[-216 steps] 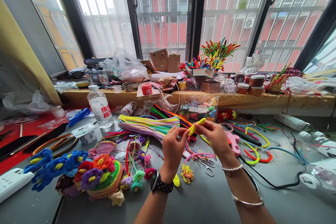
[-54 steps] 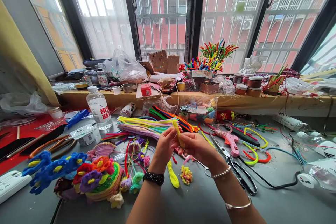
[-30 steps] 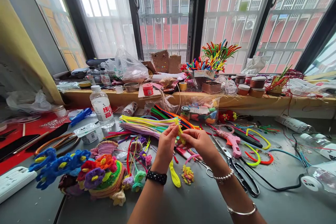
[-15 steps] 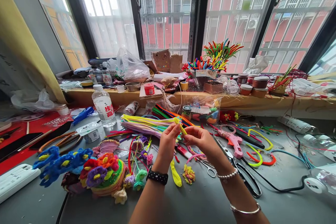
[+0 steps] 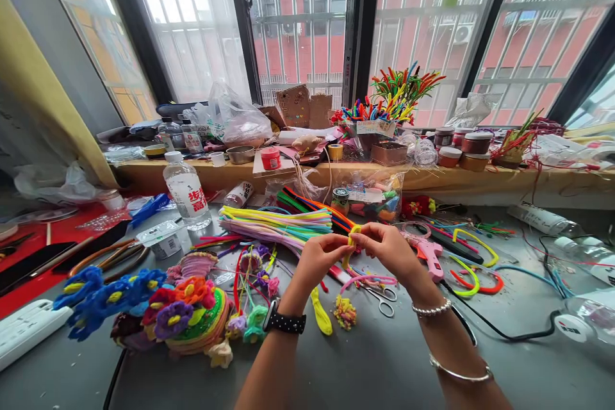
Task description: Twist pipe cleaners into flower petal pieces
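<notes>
A bent yellow pipe cleaner is pinched between both my hands above the table. My left hand grips it from the left with thumb and forefinger. Fingertips of my right hand close on its upper end from the other side. Below them lie a looped yellow pipe cleaner bundle and a small yellow-and-pink fuzzy ball. Behind my left hand rests a bundle of pastel pipe cleaners. Scissors and a pink glue gun lie near my right hand.
Blue pipe-cleaner flowers and a colourful flower-covered piece stand at left. A water bottle stands behind them. The glue gun's black cord runs right. Jars and boxes crowd the window ledge. A power strip sits far left.
Both hands have shifted right with the yellow pipe cleaner. My left hand has turned more sideways, and the pipe cleaner now bends over at the fingertips. My right forearm covers more of the large scissors.
</notes>
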Demonstrator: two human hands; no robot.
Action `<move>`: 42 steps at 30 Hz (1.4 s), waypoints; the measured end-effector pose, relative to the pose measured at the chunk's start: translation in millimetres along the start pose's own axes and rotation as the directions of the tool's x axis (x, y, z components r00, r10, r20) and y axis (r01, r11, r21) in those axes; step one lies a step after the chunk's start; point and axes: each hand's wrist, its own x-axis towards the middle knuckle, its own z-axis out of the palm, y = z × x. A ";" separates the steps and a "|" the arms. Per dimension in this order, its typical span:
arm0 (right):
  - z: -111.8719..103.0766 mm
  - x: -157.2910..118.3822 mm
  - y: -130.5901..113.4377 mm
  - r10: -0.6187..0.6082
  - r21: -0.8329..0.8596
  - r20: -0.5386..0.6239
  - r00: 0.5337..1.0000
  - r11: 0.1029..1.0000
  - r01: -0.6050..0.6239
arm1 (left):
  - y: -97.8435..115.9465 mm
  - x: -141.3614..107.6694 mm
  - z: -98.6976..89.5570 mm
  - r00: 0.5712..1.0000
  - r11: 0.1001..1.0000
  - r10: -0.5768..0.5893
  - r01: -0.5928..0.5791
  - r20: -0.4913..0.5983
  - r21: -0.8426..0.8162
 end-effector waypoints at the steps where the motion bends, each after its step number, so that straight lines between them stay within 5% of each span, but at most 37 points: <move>1: 0.9 0.4 0.6 -0.003 0.043 0.005 1.000 0.999 0.003 | 0.1 -0.3 0.4 1.000 1.000 -0.016 0.016 0.013 -0.026; 5: 1.3 1.9 0.5 -0.010 0.218 0.019 1.000 0.976 0.005 | 0.6 -0.3 -1.1 0.995 0.988 -0.095 0.095 0.012 -0.123; 10: -4.4 0.9 -2.6 -0.024 0.150 0.044 0.999 0.989 0.017 | 0.6 0.2 -1.9 0.988 0.971 -0.145 0.153 0.059 -0.186; 27: 5.4 -0.3 -3.1 -0.135 -0.333 -0.005 0.991 0.935 0.126 | -5.9 -0.2 5.5 1.000 0.999 0.021 -0.020 -0.017 0.029; 34: 10.7 1.7 -1.3 -0.200 -0.329 -0.039 0.979 0.928 0.176 | -7.6 1.0 6.9 1.000 0.999 0.022 -0.023 -0.020 -0.049; 39: 11.6 2.6 5.5 -0.102 -0.180 -0.022 0.995 0.979 0.096 | -7.7 1.0 11.5 0.999 0.994 0.041 -0.041 -0.001 -0.100; 42: 16.3 2.7 6.5 -0.133 -0.217 -0.107 0.985 0.970 0.107 | -8.0 0.9 15.7 0.995 0.996 0.049 -0.055 -0.082 -0.074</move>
